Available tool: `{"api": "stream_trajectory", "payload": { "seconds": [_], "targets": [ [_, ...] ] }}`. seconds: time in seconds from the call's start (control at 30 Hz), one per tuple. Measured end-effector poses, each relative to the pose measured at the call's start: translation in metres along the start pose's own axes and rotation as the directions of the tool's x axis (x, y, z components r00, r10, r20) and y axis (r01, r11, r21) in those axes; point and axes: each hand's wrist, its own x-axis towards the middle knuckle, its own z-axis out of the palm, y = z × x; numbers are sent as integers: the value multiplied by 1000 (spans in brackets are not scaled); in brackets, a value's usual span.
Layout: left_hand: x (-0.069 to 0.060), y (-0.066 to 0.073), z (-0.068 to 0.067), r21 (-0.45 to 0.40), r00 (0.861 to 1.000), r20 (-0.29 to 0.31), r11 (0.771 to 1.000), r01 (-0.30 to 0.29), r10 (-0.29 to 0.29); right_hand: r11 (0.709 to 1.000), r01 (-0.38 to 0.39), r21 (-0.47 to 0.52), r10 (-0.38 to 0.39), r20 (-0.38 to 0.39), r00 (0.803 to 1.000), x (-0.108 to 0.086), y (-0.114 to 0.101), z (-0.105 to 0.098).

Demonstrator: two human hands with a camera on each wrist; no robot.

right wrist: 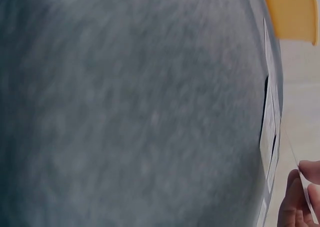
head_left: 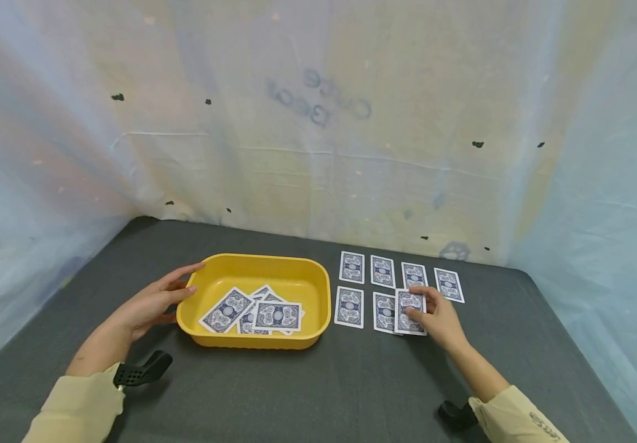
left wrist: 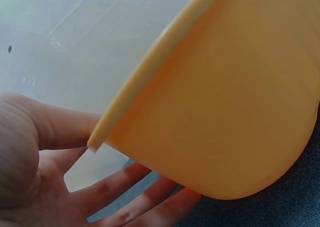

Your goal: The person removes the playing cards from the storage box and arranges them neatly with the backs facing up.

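My right hand (head_left: 439, 317) pinches a face-down playing card (head_left: 409, 314) with a blue-and-white patterned back. In the right wrist view this card appears edge-on between thumb and fingers (right wrist: 295, 202), raised off the table. From the head view it partly covers another playing card (head_left: 383, 311) of the front row. At the left end of a yellow plastic tray (head_left: 257, 341), my left hand (head_left: 152, 301) holds the rim. The left wrist view shows the thumb at the rim and the other fingers (left wrist: 145, 197) against the tray's outer wall and underside. Several overlapping playing cards (head_left: 278, 316) lie face down inside the tray.
Right of the tray, face-down cards lie in two rows: a back row (head_left: 352, 267) of several and a shorter front row (head_left: 348, 306). A dark cloth (head_left: 296, 394) covers the table. Translucent sheeting (head_left: 318, 154) hangs behind and at both sides.
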Motion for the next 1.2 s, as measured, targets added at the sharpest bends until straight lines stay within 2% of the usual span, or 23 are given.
{"api": "stream_trajectory", "payload": {
  "seconds": [0.13, 0.47, 0.8, 1.07, 1.2],
  "targets": [
    [0, 0, 0, 1, 1000, 3, 1000, -3, 3, 1000, 2, -2, -2, 9, 1000, 0, 5, -5],
    [0, -1, 0, -4, 1000, 1, 1000, -3, 3, 995, 16, -96, -15, 15, 1000, 4, 13, -18],
    [-1, -1, 0, -11, 1000, 4, 1000, -7, 7, 984, 13, -176, -6, 37, 999, 4, 18, -23],
    [-1, -2, 0, -9, 1000, 8, 1000, -12, 12, 969, 17, -247, -8, 38, 999, 7, 22, -22],
    [-1, -1, 0, -4, 1000, 7, 1000, -11, 11, 951, 25, -309, -7, 58, 998, 8, 22, -23]
  ]
}}
